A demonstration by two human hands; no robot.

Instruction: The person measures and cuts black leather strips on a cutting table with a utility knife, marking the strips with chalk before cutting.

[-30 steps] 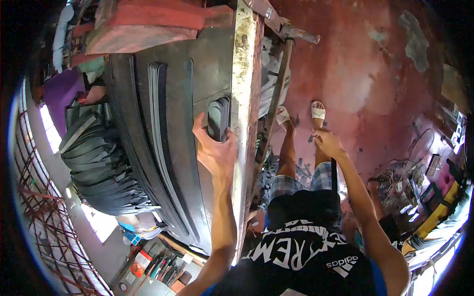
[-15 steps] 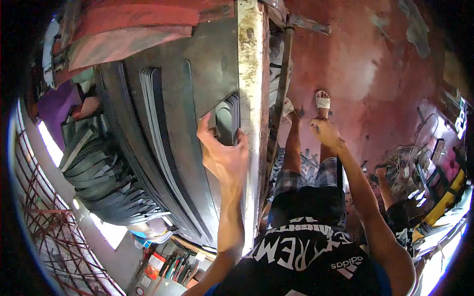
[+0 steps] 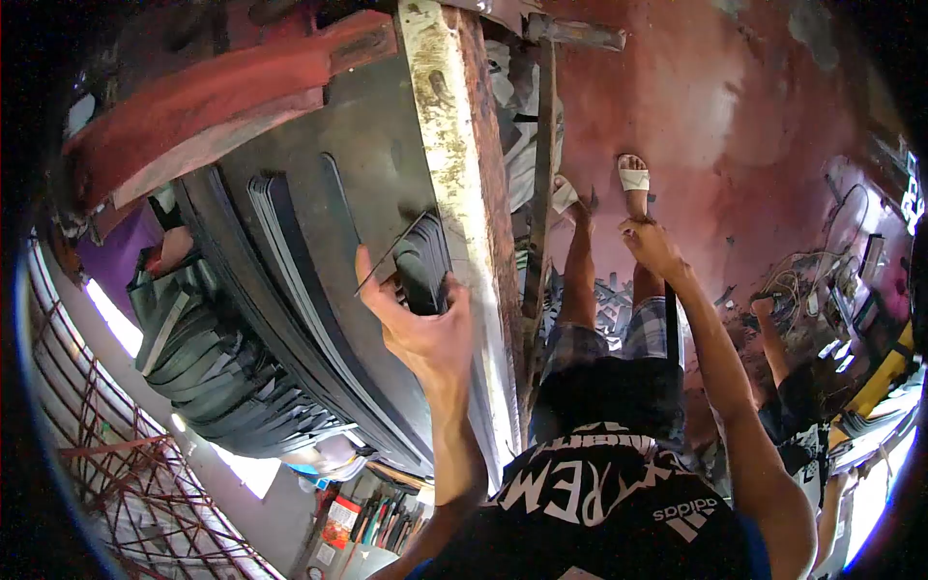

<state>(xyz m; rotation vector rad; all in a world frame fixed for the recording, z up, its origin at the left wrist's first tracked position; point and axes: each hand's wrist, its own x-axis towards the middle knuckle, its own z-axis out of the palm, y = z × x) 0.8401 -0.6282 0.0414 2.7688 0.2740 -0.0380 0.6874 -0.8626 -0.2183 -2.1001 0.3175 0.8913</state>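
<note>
Head view, starting at the left: what do you see?

"A heap of black strips (image 3: 227, 387), then long strips (image 3: 290, 266) curving along the surface (image 3: 382, 179). They lie as they did a second ago, only at a steeper slant, since the view has turned."

"And further right?"

"That's the real difference. The bundle of short strips (image 3: 423, 269) looked even all through a second ago; now one thin loose strip (image 3: 391, 254) slants out to its left, its lower end by a fingertip of the left hand (image 3: 425, 338)."

"How does that hand sit?"

"Fingers clamped on the bundle's near end, bent round both sides, forearm reaching out from the body. The bundle is over the surface, near its pale edge (image 3: 464, 164); whether it's touching or lifted, I can't say."

"The right hand (image 3: 652, 249)?"

"Out above the red floor (image 3: 706, 116), much as before, arm stretched forward, fingers curled in. I can't tell if they grip anything. Past it, a co-worker's arm (image 3: 772, 340) shows."
</note>
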